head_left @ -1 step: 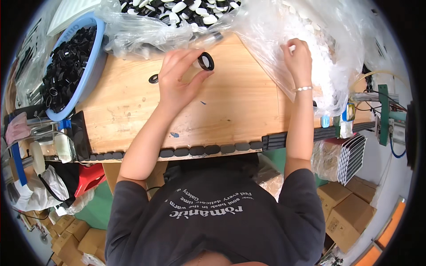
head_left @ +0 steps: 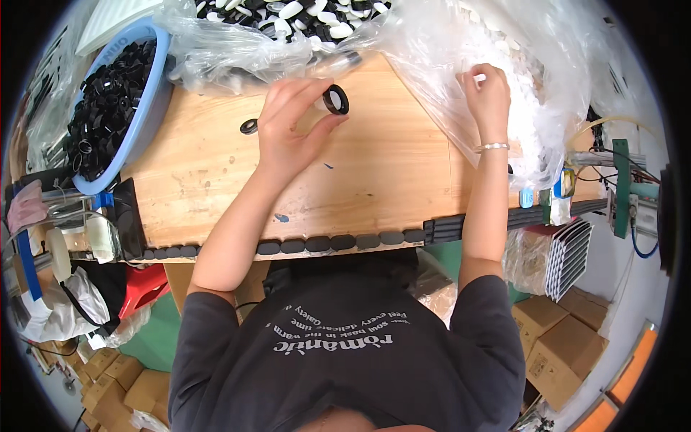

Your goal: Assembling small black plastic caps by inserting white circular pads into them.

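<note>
Between the thumb and fingertips of my left hand [head_left: 291, 122] is a round black cap [head_left: 335, 100] with a white inside, held tilted above the table. Its opening faces to the right. A second black ring-shaped piece [head_left: 249, 127] lies on the wood just left of that hand. Over at the right, my right hand [head_left: 486, 93] is closed in a pinch above a clear plastic bag [head_left: 432, 79] of small white pieces [head_left: 529, 122]. Whatever its fingertips hold is too small to make out.
A blue basin [head_left: 162, 79] full of black caps [head_left: 108, 108] stands at the left. At the back, black and white oval pieces [head_left: 317, 18] lie on plastic sheeting [head_left: 230, 57]. Dark pads [head_left: 331, 243] line the wooden table's [head_left: 216, 194] front edge. Cardboard boxes [head_left: 561, 353] sit lower right.
Hardly anything differs. Both hands keep their places and grips, with only a very slight shift of the whole picture.
</note>
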{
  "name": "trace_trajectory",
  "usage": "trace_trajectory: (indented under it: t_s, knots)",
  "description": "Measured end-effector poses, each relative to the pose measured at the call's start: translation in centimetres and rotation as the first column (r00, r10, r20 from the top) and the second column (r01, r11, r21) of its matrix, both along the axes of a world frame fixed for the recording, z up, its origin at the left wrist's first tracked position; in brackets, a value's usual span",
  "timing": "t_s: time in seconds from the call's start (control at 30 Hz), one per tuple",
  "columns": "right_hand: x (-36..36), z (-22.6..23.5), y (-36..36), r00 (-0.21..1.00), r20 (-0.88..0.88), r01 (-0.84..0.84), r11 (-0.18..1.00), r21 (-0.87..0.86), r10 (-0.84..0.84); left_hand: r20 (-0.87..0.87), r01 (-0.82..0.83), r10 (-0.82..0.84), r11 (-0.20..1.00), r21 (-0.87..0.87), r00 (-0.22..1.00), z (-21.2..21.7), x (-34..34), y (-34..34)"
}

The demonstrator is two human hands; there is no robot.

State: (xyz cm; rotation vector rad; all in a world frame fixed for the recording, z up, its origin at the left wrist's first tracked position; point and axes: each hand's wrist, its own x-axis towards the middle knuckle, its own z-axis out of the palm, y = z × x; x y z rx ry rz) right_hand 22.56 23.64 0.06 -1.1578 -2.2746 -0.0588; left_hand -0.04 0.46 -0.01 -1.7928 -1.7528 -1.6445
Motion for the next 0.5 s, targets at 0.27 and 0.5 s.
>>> trace_trajectory:
  t_s: [0.27,0.5]
  knots:
    - [0.5,-0.1,1.1,0.974,-0.150,0.100,0.917,-0.385,-0.169,0.017,0.034,-0.033,0.999,-0.040,0.999,-0.5,-0.1,0.2]
    - [2.3,-0.5,3.8,0.983,-0.165,0.032,0.966,-0.258,-0.076,0.034,0.039,-0.038,0.998,-0.050,0.999,-0.3,0.1,0.1]
